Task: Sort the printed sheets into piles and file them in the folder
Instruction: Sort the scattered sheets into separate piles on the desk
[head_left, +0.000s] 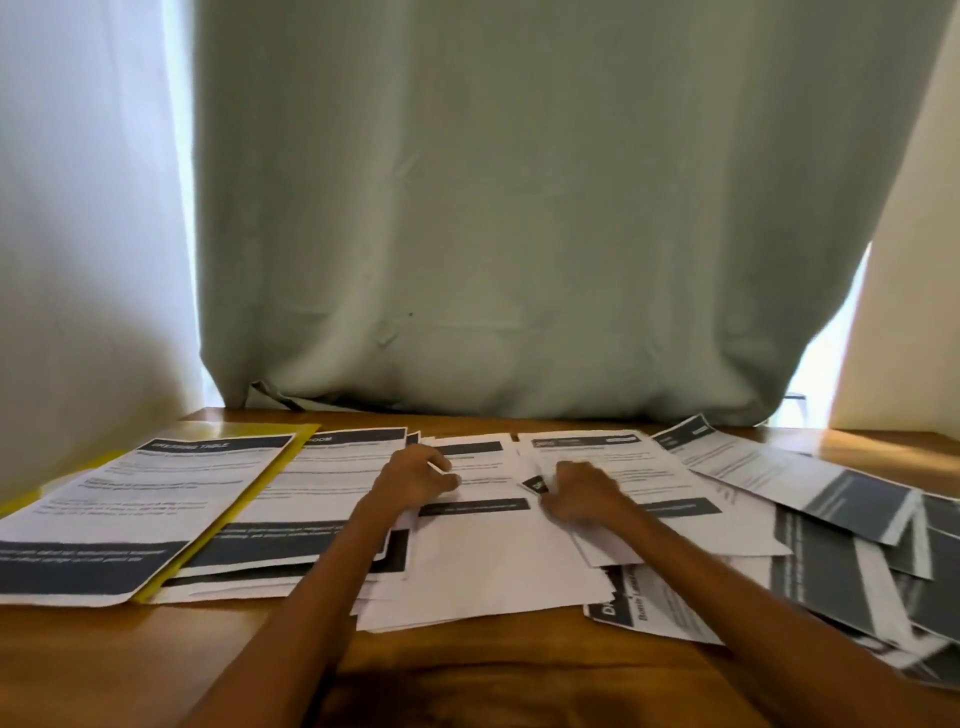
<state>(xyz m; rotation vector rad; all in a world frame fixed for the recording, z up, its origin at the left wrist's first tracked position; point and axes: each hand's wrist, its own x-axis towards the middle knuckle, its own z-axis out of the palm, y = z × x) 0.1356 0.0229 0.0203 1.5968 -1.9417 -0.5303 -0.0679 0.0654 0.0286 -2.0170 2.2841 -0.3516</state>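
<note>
A brown wooden table (156, 649) carries loose white printed sheets with dark grey header and footer bands. At about 9 o'clock a yellow plastic folder (270, 470) lies flat, and 1 sheet headed in white capitals (130, 514) rests on top of it, covering most of it. Just beside it, toward the centre, a second pile of banded sheets (311, 499) overlaps the folder's right edge. At the centre sits a middle pile of mostly white sheets (483, 566), with both hands on it.

The left hand (413, 480) rests at about 11 o'clock of that pile, knuckles up, fingers curled down onto the paper; whether it pinches a sheet I cannot tell. The right hand (584, 496) is at about 1 o'clock of the pile, fingers bent, and grips the corner of a folded-up sheet (535, 484) whose dark band shows just left of the fingers. The 2 hands are near each other but apart.

From 2 to 4 o'clock a scattered heap of sheets (841, 551) fans out untidily, several turned sideways and overlapping. Behind the table, at 12 o'clock, hangs a pale green curtain (519, 208), its hem touching the table's far edge, with a white sheer curtain (78, 234) at 10 o'clock.
</note>
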